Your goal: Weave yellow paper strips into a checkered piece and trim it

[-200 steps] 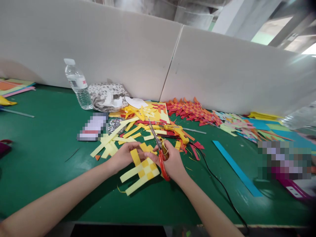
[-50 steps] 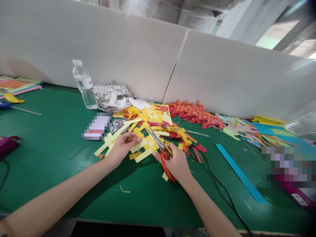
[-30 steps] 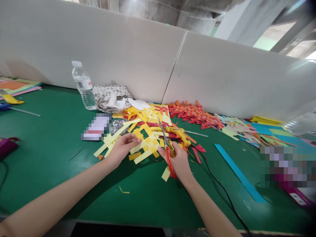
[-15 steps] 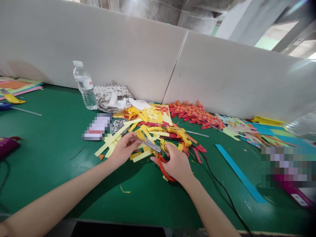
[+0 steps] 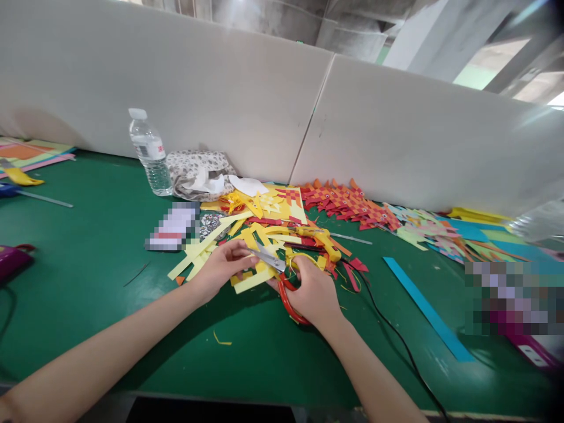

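Note:
My right hand is closed around the red handles of the scissors. Their metal blades point left, a little apart, towards the fingertips of my left hand. Those fingers are pinched on a small yellow paper piece, partly hidden and hard to tell from the scraps behind it. Under and beyond both hands lies a loose pile of pale yellow paper strips. Just past my right hand rests a yellow glue gun with a clear glue stick at its back.
Woven red-orange paper fish lie along the partition. A water bottle, a patterned cloth bag and a blurred phone stand left of the pile. A blue strip and a black cord lie right.
The scissors and my right hand have shifted slightly left, the blade tips now closer to my left fingertips. My left hand has barely moved.

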`<state>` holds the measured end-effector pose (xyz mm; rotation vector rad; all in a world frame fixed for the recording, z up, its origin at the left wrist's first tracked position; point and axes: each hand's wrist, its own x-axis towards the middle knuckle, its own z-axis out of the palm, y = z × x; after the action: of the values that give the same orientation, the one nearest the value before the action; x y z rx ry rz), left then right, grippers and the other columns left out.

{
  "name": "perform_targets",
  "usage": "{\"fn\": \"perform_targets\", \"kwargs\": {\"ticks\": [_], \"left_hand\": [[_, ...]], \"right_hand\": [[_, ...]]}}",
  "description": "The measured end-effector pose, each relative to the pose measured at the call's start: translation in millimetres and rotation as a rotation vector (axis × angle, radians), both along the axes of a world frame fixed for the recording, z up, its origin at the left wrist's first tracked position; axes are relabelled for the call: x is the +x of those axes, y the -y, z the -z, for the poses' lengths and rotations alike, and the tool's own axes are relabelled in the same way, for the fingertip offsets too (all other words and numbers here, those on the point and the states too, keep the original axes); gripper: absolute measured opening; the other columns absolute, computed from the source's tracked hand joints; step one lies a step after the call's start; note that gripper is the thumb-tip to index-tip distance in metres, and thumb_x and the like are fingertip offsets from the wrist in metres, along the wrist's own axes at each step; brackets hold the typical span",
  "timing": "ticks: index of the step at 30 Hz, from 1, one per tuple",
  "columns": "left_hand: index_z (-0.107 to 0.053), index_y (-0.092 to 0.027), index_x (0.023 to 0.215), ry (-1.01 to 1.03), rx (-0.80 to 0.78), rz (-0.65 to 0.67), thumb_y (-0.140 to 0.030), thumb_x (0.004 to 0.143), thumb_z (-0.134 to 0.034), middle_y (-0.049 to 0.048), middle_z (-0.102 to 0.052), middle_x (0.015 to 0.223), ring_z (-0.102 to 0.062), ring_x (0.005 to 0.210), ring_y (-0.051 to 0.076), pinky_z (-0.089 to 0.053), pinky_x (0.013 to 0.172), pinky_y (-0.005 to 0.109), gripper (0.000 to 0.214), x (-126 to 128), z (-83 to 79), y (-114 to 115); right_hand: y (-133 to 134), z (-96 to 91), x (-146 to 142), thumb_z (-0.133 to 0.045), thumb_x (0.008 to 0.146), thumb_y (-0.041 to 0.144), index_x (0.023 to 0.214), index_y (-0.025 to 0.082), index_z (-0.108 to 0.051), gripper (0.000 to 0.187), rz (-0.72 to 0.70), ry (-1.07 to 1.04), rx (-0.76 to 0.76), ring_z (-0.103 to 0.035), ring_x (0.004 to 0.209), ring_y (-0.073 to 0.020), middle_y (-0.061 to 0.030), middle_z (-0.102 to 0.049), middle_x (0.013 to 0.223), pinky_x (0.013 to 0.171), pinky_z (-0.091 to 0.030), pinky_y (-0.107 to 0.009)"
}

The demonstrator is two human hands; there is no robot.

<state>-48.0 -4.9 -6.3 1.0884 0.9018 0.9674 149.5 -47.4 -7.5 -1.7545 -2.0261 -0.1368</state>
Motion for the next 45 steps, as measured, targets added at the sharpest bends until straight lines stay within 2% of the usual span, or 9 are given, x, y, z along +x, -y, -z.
{"fn": "perform_targets", "kwargs": {"ticks": [3, 5, 9, 11, 14, 20, 33, 45], "left_hand": [[-0.056, -0.019, 0.08, -0.084, 0.013, -0.055, -0.034, 0.06, -0.072, -0.0015, -0.06, 0.07, -0.05, 0.052, 0.007, -0.033, 0.042, 0.018, 0.029, -2.3, 1.2, -2.8], [-0.059, -0.018, 0.079, -0.141, 0.035, -0.071, -0.035, 0.06, -0.072, -0.0017, -0.06, 0.07, -0.049, 0.05, 0.007, -0.035, 0.044, 0.019, 0.027, -3.9, 1.4, -3.9], [-0.057, -0.02, 0.076, -0.185, 0.137, -0.063, -0.032, 0.061, -0.071, -0.0019, -0.061, 0.08, -0.058, 0.063, 0.011, -0.045, 0.063, 0.024, 0.023, -6.0, -0.6, -4.5], [-0.054, -0.02, 0.073, -0.225, 0.188, -0.07, -0.03, 0.061, -0.07, -0.0026, -0.061, 0.079, -0.06, 0.068, 0.013, -0.045, 0.067, 0.025, 0.022, -6.7, -2.1, -4.8], [-0.049, -0.02, 0.071, -0.287, 0.235, -0.08, -0.027, 0.062, -0.068, -0.0031, -0.061, 0.074, -0.062, 0.072, 0.015, -0.044, 0.065, 0.025, 0.021, -8.1, -4.6, -5.1], [-0.043, -0.02, 0.067, -0.272, 0.28, -0.046, -0.025, 0.063, -0.066, -0.0034, -0.06, 0.072, -0.063, 0.074, 0.016, -0.046, 0.066, 0.026, 0.024, -9.5, -9.0, -4.4], [-0.034, -0.02, 0.063, -0.26, 0.246, -0.042, -0.028, 0.062, -0.067, -0.0027, -0.065, 0.072, -0.065, 0.076, 0.017, -0.047, 0.062, 0.026, 0.034, -9.3, -11.8, -2.1], [-0.031, -0.02, 0.06, -0.218, 0.211, -0.052, -0.025, 0.062, -0.069, -0.0048, -0.06, 0.064, -0.063, 0.073, 0.015, -0.043, 0.057, 0.022, 0.038, -8.1, -11.8, -1.4]], "right_hand": [[0.4, -2.7, 0.7, -0.054, 0.069, 0.053, 0.088, 0.018, -0.051, 0.04, -0.005, 0.007, -0.004, -0.055, 0.061, -0.0183, -0.0044, -0.058, 0.072, 0.05, -0.031, -0.025], [0.6, -4.9, 1.7, -0.054, 0.069, 0.054, 0.088, 0.018, -0.051, 0.041, -0.016, 0.012, -0.007, -0.055, 0.062, -0.0187, -0.0048, -0.059, 0.073, 0.05, -0.031, -0.026], [1.2, -8.3, 3.5, -0.053, 0.069, 0.056, 0.088, 0.018, -0.051, 0.042, -0.05, 0.022, -0.004, -0.055, 0.066, -0.0192, -0.0058, -0.059, 0.076, 0.051, -0.032, -0.026], [1.3, -9.1, 3.9, -0.053, 0.069, 0.056, 0.087, 0.018, -0.05, 0.042, -0.061, 0.025, -0.016, -0.056, 0.067, -0.0192, -0.0055, -0.059, 0.077, 0.051, -0.031, -0.025], [1.1, -9.3, 4.4, -0.054, 0.069, 0.056, 0.086, 0.018, -0.05, 0.042, -0.072, 0.03, -0.022, -0.056, 0.068, -0.0193, -0.0052, -0.059, 0.078, 0.052, -0.032, -0.026], [0.9, -9.0, 4.1, -0.054, 0.069, 0.055, 0.086, 0.018, -0.049, 0.041, -0.083, 0.051, -0.007, -0.057, 0.07, -0.0201, -0.0051, -0.059, 0.078, 0.053, -0.034, -0.026], [2.2, -10.4, 3.0, -0.053, 0.069, 0.056, 0.086, 0.017, -0.05, 0.043, -0.068, 0.07, -0.017, -0.059, 0.066, -0.0213, -0.0054, -0.061, 0.076, 0.053, -0.036, -0.027], [2.7, -9.0, 3.8, -0.054, 0.068, 0.058, 0.088, 0.016, -0.052, 0.047, -0.068, 0.034, -0.053, -0.06, 0.07, -0.0227, -0.0071, -0.061, 0.078, 0.055, -0.039, -0.028]]}}
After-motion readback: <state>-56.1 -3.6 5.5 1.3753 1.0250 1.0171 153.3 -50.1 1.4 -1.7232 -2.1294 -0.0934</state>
